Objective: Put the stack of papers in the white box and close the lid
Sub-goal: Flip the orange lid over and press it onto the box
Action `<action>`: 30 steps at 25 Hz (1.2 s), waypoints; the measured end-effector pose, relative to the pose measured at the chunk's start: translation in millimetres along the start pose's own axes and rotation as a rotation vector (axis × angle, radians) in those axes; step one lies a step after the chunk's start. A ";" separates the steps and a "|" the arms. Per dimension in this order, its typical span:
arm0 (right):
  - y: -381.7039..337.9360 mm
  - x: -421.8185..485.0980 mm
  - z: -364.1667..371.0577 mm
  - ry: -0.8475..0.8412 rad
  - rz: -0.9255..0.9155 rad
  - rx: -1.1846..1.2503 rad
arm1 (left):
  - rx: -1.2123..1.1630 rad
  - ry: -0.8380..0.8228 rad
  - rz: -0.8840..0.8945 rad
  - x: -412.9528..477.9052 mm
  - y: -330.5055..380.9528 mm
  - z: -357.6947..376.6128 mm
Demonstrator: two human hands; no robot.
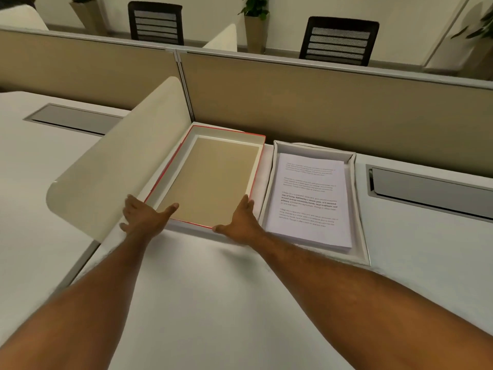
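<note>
On the white tabletop (213, 303) the shallow white box (358, 209) holding the printed paper stack (312, 201) lies just right of the upturned red-edged cardboard lid (213, 180); the tan partition wall (320, 102) stands behind both.

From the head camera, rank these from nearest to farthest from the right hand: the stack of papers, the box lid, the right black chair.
Measured from the right hand:
1. box lid, touching its near right corner.
2. stack of papers, just right, inside the white box.
3. right black chair, far behind the partition.
</note>
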State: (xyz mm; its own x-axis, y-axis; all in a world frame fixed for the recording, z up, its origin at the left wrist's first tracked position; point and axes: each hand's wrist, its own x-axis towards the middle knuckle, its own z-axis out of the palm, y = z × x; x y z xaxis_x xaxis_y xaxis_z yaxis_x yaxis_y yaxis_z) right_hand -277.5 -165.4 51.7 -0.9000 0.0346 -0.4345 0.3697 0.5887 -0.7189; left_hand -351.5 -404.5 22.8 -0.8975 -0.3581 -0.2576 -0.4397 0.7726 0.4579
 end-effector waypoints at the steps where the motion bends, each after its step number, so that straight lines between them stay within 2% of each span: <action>1: -0.6 3.1 0.9 -0.004 0.025 0.039 | -0.062 -0.006 -0.024 4.3 -2.7 1.8; 4: 5.1 10.7 7.3 0.013 0.060 0.066 | -0.195 0.003 -0.049 14.0 -8.1 9.5; 7: 11.3 13.9 12.9 0.067 0.042 0.093 | -0.301 0.096 -0.045 11.3 -8.2 18.2; 9: 13.5 15.7 12.1 0.094 0.030 0.170 | -0.409 0.165 -0.043 5.4 -2.6 15.9; 12: 16.7 10.5 5.8 0.136 -0.007 0.317 | -0.708 0.217 0.064 -6.5 15.4 4.2; 15: 18.0 4.0 -3.9 0.171 -0.078 0.391 | -0.865 0.292 0.136 -18.8 40.7 -13.6; 19: 16.1 -8.6 -15.8 0.142 -0.144 0.600 | -1.080 0.285 0.085 -40.0 78.3 -31.0; 22: 13.9 -20.0 -25.2 0.135 -0.147 0.565 | -1.062 0.192 0.147 -59.7 105.5 -34.7; 25: 8.4 -32.9 -44.2 0.152 -0.145 0.466 | -1.035 0.228 0.211 -85.6 124.6 -40.7; 28: -5.6 -51.3 -72.7 0.275 -0.122 0.374 | -0.905 0.318 0.406 -110.3 139.9 -47.4; 30: -30.8 -62.1 -92.6 0.295 -0.178 0.365 | -0.804 0.339 0.576 -124.1 149.4 -49.7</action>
State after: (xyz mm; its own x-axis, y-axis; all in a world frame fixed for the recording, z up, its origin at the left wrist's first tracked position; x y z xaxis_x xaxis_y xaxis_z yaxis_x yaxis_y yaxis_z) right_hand -254.3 -110.9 151.1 -0.9638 0.2175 -0.1541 0.2140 0.2869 -0.9338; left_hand -307.6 -270.7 165.4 -0.8868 -0.2702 0.3748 0.2757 0.3414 0.8986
